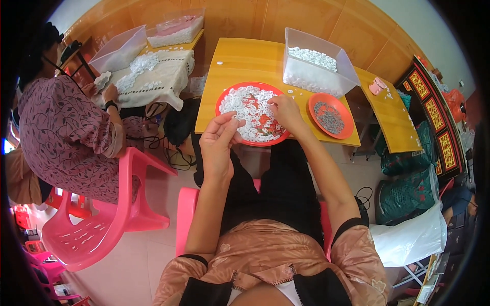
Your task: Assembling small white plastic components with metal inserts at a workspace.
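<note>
Your top: nearest to you, tan and patterned, with your black trousers beyond it under the table edge.
Left hand: raised at the near left rim of the red plate, your thumb and fingers bent toward each other; you cannot tell from this view whether they pinch a piece.
Right hand: reaching over the plate's right side, your fingers curled down close together at the white pieces; their tips are too hidden to tell if one is gripped.
Red plate: in front of you at the near edge of the yellow table, between your hands.
White pieces: small and flat, spread over the plate, thick at its left, with red showing through around the middle.
Orange plate: to your right, bearing small grey pieces.
Clear bin: behind the plates, partly filled with more white pieces.
Side table: farther right, with a pink container on it.
Co-worker: at your left, on a pink chair, hands by a cloth-covered table.
</note>
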Demonstrator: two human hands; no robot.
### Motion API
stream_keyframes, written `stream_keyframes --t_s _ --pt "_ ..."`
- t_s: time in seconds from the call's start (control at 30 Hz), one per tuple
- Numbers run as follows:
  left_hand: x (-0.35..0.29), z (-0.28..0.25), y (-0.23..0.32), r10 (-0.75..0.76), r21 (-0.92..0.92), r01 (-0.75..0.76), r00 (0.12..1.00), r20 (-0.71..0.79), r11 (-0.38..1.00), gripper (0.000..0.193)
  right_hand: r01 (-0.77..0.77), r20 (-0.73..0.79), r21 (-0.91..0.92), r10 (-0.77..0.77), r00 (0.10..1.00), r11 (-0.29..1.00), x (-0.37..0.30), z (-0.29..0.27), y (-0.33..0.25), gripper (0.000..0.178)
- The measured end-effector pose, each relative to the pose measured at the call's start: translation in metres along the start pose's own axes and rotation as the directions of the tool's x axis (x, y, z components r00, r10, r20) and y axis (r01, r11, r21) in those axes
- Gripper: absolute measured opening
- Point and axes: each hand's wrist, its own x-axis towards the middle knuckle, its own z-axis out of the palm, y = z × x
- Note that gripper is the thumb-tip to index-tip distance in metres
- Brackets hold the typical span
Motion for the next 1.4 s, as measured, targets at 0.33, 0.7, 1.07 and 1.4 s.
stream_keyframes --t_s 0.33,0.7,1.07,1.4 --pt "0.005 -0.005 0.004 -0.002 -0.019 0.001 1.0 -0.022 1.0 0.021 0.196 0.183 -0.115 -0.173 0.968 0.974 0.008 0.011 0.012 0.016" --pt "0.006 -0.007 0.007 -0.003 -0.044 0.002 1.0 -0.015 0.999 0.02 0.071 0.014 -0.015 -0.071 0.997 0.997 0.011 0.004 0.022 0.017" --pt "0.006 -0.011 0.013 0.017 -0.045 -0.02 0.998 -0.052 0.999 0.02 0.021 0.228 0.006 -0.021 0.973 1.0 0.028 0.033 -0.016 0.01" --pt "0.008 -0.011 0.009 0.025 -0.046 -0.027 0.999 -0.025 0.999 0.02 -0.025 0.207 0.023 0.02 0.978 0.999 0.028 0.053 -0.011 0.007"
